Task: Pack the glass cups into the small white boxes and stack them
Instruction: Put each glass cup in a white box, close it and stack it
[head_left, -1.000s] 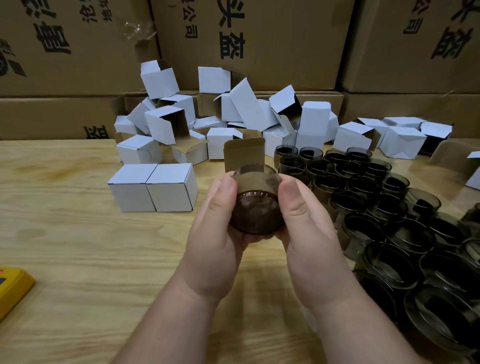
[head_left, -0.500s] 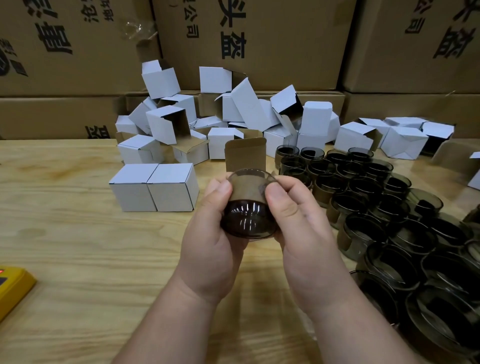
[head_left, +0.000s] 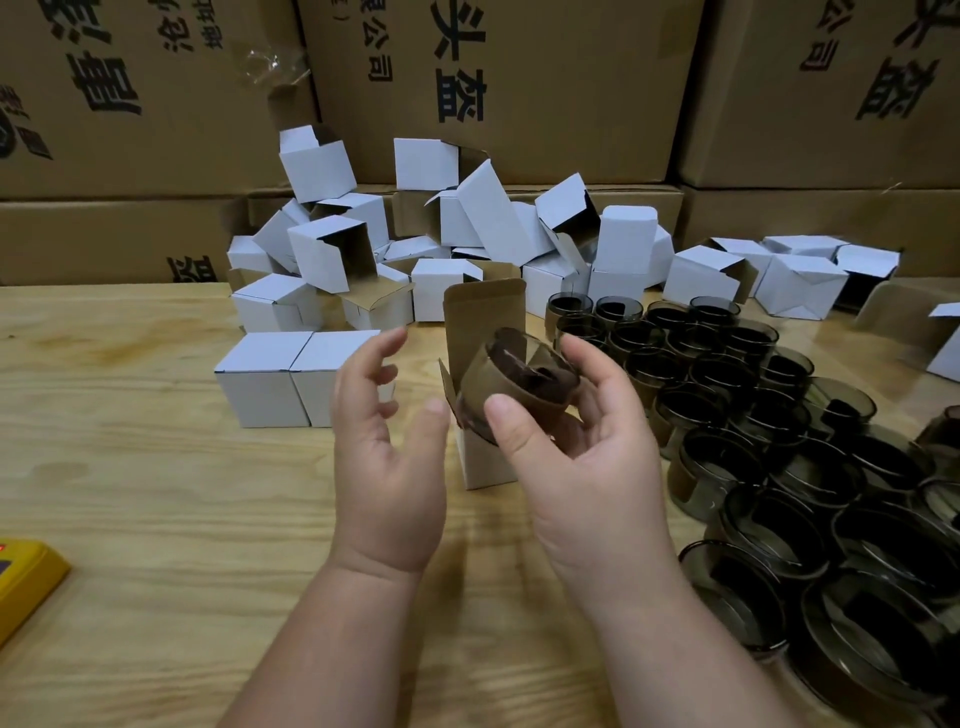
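Note:
My right hand (head_left: 587, 467) grips a smoky glass cup (head_left: 519, 387), tilted with its mouth up and to the right, thumb on its side. Right behind and below the cup stands a small white box (head_left: 485, 460) with its brown lid flap (head_left: 485, 312) raised. My left hand (head_left: 387, 447) hovers just left of the cup, fingers loosely spread and holding nothing. Two closed white boxes (head_left: 298, 376) sit side by side on the table behind my left hand.
Several dark glass cups (head_left: 769, 415) crowd the table's right side. A heap of open white boxes (head_left: 441, 244) lies at the back before large brown cartons (head_left: 498, 93). A yellow device (head_left: 26, 582) sits at the left edge of the wooden table (head_left: 156, 493).
My left hand let go of the cup and moved left, fingers spreading. My right hand alone now holds the cup and has tilted it over the open box.

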